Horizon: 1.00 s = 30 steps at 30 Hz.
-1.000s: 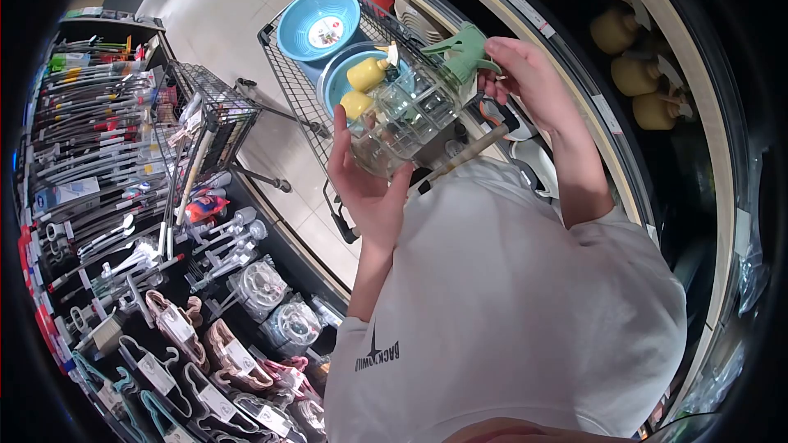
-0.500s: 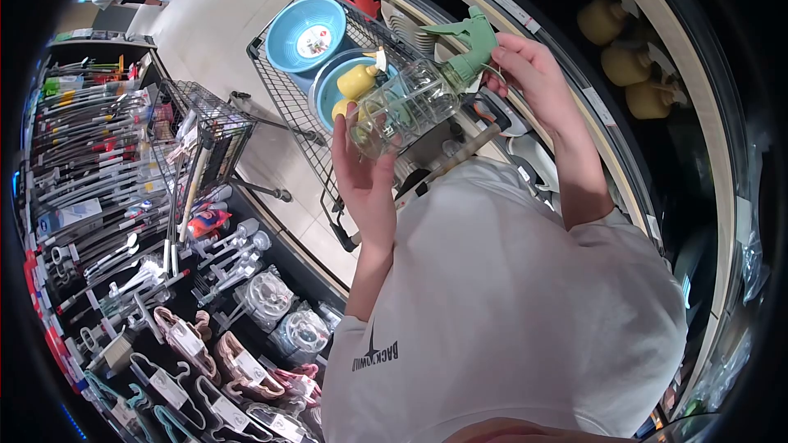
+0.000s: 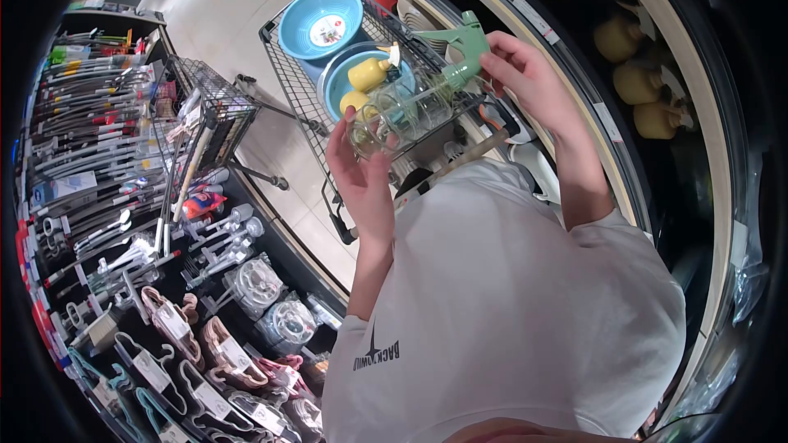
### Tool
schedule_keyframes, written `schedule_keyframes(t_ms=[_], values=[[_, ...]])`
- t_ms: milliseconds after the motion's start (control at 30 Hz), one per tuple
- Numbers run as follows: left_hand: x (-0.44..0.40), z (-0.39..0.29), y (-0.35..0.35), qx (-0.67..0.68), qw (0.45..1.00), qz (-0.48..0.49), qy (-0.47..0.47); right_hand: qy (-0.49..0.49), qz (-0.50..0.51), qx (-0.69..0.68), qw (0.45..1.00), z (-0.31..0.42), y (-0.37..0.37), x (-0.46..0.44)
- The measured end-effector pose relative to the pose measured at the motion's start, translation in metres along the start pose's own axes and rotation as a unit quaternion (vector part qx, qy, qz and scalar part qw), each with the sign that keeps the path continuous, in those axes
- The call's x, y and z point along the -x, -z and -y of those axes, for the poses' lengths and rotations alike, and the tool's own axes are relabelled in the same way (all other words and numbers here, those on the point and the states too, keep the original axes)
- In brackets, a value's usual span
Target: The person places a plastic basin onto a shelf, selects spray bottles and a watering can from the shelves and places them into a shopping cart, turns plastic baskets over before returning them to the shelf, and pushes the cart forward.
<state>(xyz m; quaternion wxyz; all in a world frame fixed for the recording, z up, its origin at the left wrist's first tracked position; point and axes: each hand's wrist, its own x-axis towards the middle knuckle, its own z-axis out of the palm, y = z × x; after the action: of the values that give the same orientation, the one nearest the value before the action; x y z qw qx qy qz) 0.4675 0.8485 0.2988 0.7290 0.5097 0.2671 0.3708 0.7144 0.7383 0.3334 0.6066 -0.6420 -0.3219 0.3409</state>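
Note:
A clear spray bottle [image 3: 414, 111] with a green trigger head [image 3: 466, 53] lies tilted between my two hands, above a shopping cart. My left hand [image 3: 361, 184] supports its base, with the thumb and fingers on either side of the see-through body. At the other end, my right hand [image 3: 525, 74] grips the green head from behind, and some of its fingers are hidden. Beneath the bottle, in the cart, a blue basin [image 3: 332, 86] holds yellow spray bottles [image 3: 367, 74], one with a white nozzle.
Another blue basin [image 3: 300, 29] sits farther forward in the cart [image 3: 283, 74]. A second cart [image 3: 209, 107] stands at left by racks of hangers [image 3: 168, 320] and long-handled goods. Yellow spray bottles [image 3: 640, 86] line the dark shelf on the right. People stand far up the aisle.
The green trigger head has dipped slightly and shifted left, with my right hand following. My left hand stays at the base. The view has turned a little, so the carts and shelves appear shifted.

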Motion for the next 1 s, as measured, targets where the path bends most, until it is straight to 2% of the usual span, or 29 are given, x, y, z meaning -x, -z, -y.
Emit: schedule_keyframes(t_ms=[67,133,167,200,233,300,367,433,467,567,700,767,900,1000], values=[[0.001,-0.002,0.003,-0.008,1.000,-0.008,-0.007,-0.051,0.025,-0.011,0.998,0.003,-0.004,-0.004],[0.001,-0.008,0.006,-0.265,0.961,-0.059,-0.056,-0.071,0.043,0.014,0.997,-0.002,-0.011,-0.013],[0.002,-0.005,0.012,-0.265,0.961,-0.065,-0.055,-0.089,0.055,0.037,0.994,-0.008,-0.015,-0.019],[0.002,0.002,0.023,-0.069,0.987,-0.143,-0.025,-0.091,0.050,0.026,0.994,-0.019,-0.018,-0.028],[0.003,0.011,0.034,0.131,0.968,-0.214,0.002,-0.091,0.057,0.027,0.994,-0.034,-0.023,-0.037],[0.008,0.021,0.058,0.113,0.964,-0.242,0.002,-0.037,0.011,0.078,0.996,-0.066,-0.036,-0.056],[0.015,0.023,0.071,0.102,0.953,-0.282,0.031,-0.029,0.002,0.121,0.992,-0.097,-0.051,-0.078],[0.025,0.027,0.079,0.106,0.946,-0.307,0.030,0.109,0.016,0.338,0.934,-0.125,-0.066,-0.101],[0.031,0.030,0.083,0.122,0.944,-0.306,0.040,0.159,0.022,0.333,0.929,-0.148,-0.077,-0.114],[0.045,0.035,0.091,0.143,0.940,-0.304,0.055,0.177,0.035,0.360,0.915,-0.191,-0.117,-0.142],[0.059,0.033,0.097,0.123,0.943,-0.295,0.088,0.169,0.053,0.394,0.902,-0.247,-0.166,-0.164],[0.066,0.029,0.104,0.122,0.942,-0.300,0.088,0.100,0.053,0.445,0.888,-0.264,-0.184,-0.164],[0.079,0.024,0.118,0.130,0.935,-0.318,0.087,0.043,0.129,0.539,0.832,-0.319,-0.191,-0.159],[0.087,0.025,0.132,0.141,0.931,-0.325,0.086,0.013,0.097,0.560,0.823,-0.339,-0.186,-0.144]])
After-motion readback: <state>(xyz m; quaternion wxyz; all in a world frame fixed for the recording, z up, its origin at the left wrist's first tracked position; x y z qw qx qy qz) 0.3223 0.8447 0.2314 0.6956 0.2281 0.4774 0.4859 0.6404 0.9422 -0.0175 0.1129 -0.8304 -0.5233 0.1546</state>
